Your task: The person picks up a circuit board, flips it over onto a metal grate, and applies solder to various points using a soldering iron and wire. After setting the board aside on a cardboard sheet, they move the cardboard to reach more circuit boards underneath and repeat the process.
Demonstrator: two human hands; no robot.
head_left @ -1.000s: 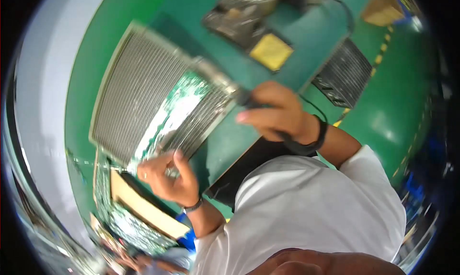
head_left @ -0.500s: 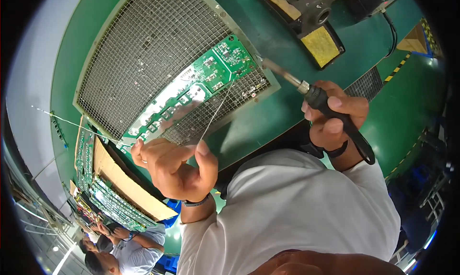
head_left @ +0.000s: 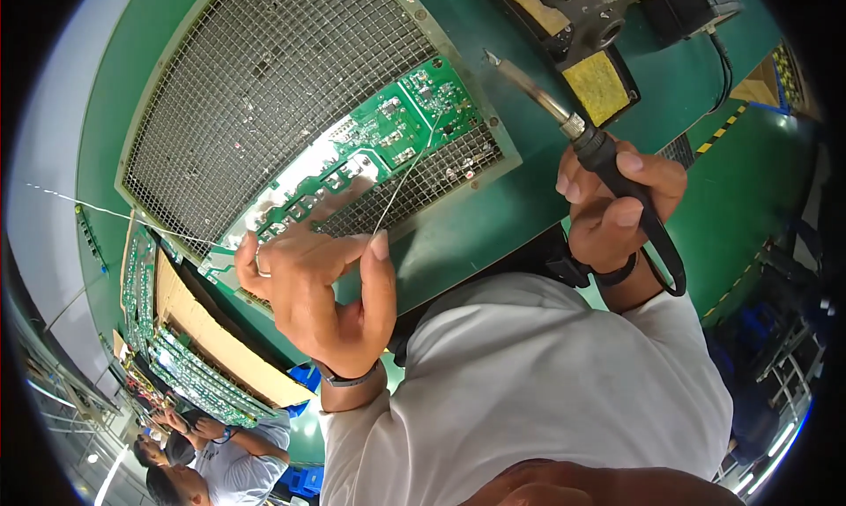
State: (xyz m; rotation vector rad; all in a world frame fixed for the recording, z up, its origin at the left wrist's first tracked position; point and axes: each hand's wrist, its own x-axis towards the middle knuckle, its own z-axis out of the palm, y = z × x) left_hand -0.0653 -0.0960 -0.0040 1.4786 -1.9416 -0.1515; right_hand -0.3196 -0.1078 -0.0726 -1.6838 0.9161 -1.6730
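A long green circuit board (head_left: 370,158) lies on a metal mesh grille (head_left: 264,74) set into the green bench. My left hand (head_left: 322,286) pinches a thin strand of solder wire (head_left: 404,178) that reaches up onto the board. My right hand (head_left: 617,211) grips the black handle of a soldering iron (head_left: 564,118); its metal tip points up and left, lifted off the board just past the grille's right corner.
A soldering iron stand with a yellow sponge (head_left: 595,83) sits at the top right. A cardboard box of stacked green boards (head_left: 189,347) stands at the lower left. Other people (head_left: 211,457) work further down the line. A black cable (head_left: 670,259) loops under my right wrist.
The view has swung so the grille and board fill the upper part. My right hand has raised the iron away from the board, and my left hand has settled with the wire on the board.
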